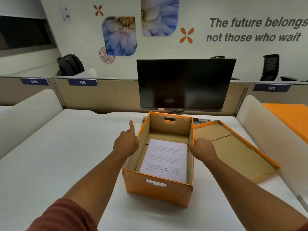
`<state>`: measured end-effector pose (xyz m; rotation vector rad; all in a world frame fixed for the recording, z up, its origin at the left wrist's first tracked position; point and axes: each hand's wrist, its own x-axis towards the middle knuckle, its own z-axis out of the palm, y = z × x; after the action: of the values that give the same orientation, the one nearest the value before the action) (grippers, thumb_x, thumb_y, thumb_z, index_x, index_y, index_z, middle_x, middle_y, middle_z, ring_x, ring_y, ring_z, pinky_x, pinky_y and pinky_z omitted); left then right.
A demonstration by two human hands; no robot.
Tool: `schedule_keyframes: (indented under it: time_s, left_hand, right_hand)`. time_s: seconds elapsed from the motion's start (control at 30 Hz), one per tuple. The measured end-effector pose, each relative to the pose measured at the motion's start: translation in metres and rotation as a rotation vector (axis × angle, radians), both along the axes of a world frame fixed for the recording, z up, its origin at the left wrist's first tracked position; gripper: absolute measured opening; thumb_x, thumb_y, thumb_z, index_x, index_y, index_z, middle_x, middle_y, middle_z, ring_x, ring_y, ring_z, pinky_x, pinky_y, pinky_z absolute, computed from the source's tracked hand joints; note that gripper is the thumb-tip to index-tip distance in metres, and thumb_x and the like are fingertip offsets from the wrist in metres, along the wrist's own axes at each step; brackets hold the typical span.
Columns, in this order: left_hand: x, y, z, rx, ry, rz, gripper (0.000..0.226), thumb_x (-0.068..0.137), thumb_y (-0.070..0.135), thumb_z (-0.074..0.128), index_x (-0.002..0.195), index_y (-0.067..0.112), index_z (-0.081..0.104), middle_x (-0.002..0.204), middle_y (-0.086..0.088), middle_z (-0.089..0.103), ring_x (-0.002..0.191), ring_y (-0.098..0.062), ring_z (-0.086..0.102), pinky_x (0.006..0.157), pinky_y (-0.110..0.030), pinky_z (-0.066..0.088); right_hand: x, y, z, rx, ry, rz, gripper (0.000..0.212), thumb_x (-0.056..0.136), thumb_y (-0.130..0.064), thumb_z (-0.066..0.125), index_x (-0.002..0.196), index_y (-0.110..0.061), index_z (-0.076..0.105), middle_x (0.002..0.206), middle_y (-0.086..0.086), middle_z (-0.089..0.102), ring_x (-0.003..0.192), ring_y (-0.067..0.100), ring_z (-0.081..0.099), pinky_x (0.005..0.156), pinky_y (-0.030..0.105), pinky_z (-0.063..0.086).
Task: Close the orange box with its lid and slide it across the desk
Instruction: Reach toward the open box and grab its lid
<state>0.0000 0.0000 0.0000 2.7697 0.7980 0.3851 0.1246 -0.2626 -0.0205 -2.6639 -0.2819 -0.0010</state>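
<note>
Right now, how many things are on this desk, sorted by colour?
Orange: 2, the open box and its lid, which lies inside up beside it
White: 1, the printed paper in the box
Black: 1, the monitor
Total: 4

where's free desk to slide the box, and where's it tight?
Free: the wide bare stretch of desk left of the box, out to the padded divider, and the strip in front of it. Tight: right side, where the lid lies inside-up beside the box, and behind, where the monitor stands.
</note>
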Motion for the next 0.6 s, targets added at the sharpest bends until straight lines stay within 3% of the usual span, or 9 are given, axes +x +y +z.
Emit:
schedule_keyframes:
  time_s: [0.1, 0.17, 0.2, 0.27, 0.3, 0.43, 0.5, 0.6]
  left_hand:
    - [-0.003, 0.005, -0.008, -0.043, 0.057, 0.015, 0.075, 0.097, 0.035, 0.05, 0.157, 0.02, 0.006, 0.082, 0.0, 0.063, 0.066, -0.015, 0.063, 0.054, -0.024, 0.049]
    - [-0.002, 0.008, -0.012, -0.023, 0.104, 0.018, 0.059, 0.099, 0.035, 0.046, 0.153, 0.016, 0.029, 0.107, -0.004, 0.07, 0.09, -0.021, 0.069, 0.071, -0.032, 0.055]
    - [-0.002, 0.009, -0.014, -0.037, 0.102, 0.012, 0.047, 0.099, 0.034, 0.045, 0.142, 0.014, 0.047, 0.113, -0.006, 0.071, 0.098, -0.023, 0.069, 0.077, -0.034, 0.054]
    - [0.0, 0.01, -0.018, -0.067, 0.091, 0.002, 0.033, 0.098, 0.033, 0.046, 0.103, 0.012, 0.07, 0.088, -0.003, 0.071, 0.081, -0.02, 0.069, 0.065, -0.028, 0.049]
    - [0.0, 0.01, -0.02, -0.078, 0.082, 0.0, 0.033, 0.097, 0.035, 0.047, 0.088, 0.013, 0.07, 0.076, 0.0, 0.067, 0.07, -0.018, 0.065, 0.059, -0.026, 0.045]
    - [-0.004, 0.007, -0.024, -0.063, 0.038, -0.004, 0.034, 0.095, 0.036, 0.053, 0.065, 0.02, 0.057, 0.06, 0.001, 0.06, 0.054, -0.014, 0.057, 0.052, -0.022, 0.038]
    - [-0.011, 0.007, -0.023, -0.058, 0.007, 0.001, 0.037, 0.092, 0.035, 0.057, 0.057, 0.022, 0.052, 0.052, 0.003, 0.053, 0.048, -0.014, 0.054, 0.049, -0.021, 0.035]
    - [-0.026, 0.012, -0.023, -0.055, -0.034, 0.029, 0.036, 0.088, 0.037, 0.059, 0.057, 0.02, 0.054, 0.051, 0.001, 0.054, 0.048, -0.015, 0.055, 0.049, -0.024, 0.043]
  right_hand:
    - [-0.003, 0.002, -0.002, 0.011, 0.029, -0.033, 0.042, 0.091, -0.043, 0.059, 0.062, -0.013, 0.053, 0.055, 0.001, 0.051, 0.048, 0.014, 0.048, 0.046, 0.025, 0.036]
    - [-0.005, 0.002, 0.0, 0.014, 0.056, -0.04, 0.038, 0.091, -0.039, 0.058, 0.065, -0.011, 0.056, 0.057, 0.002, 0.052, 0.049, 0.015, 0.049, 0.047, 0.026, 0.039]
    - [-0.005, 0.002, 0.0, 0.009, 0.062, -0.047, 0.036, 0.092, -0.036, 0.058, 0.067, -0.01, 0.057, 0.057, 0.003, 0.052, 0.05, 0.016, 0.049, 0.048, 0.027, 0.04]
    - [-0.004, 0.0, 0.002, -0.004, 0.069, -0.053, 0.034, 0.092, -0.03, 0.057, 0.066, -0.009, 0.056, 0.057, 0.004, 0.05, 0.049, 0.017, 0.048, 0.048, 0.027, 0.039]
    - [-0.005, -0.001, 0.002, -0.006, 0.068, -0.05, 0.033, 0.092, -0.028, 0.057, 0.065, -0.009, 0.056, 0.056, 0.004, 0.049, 0.049, 0.017, 0.046, 0.048, 0.027, 0.038]
    - [-0.01, 0.0, 0.004, -0.007, 0.047, -0.028, 0.033, 0.094, -0.024, 0.053, 0.064, -0.009, 0.055, 0.056, 0.003, 0.049, 0.051, 0.017, 0.046, 0.049, 0.026, 0.035]
    - [-0.014, 0.002, 0.007, 0.012, 0.028, -0.017, 0.034, 0.095, -0.024, 0.052, 0.066, -0.007, 0.059, 0.058, 0.005, 0.053, 0.052, 0.019, 0.05, 0.05, 0.026, 0.037]
    - [-0.018, 0.009, 0.011, 0.004, -0.027, 0.025, 0.038, 0.094, -0.024, 0.053, 0.058, -0.01, 0.054, 0.054, 0.003, 0.05, 0.05, 0.016, 0.047, 0.047, 0.026, 0.032]
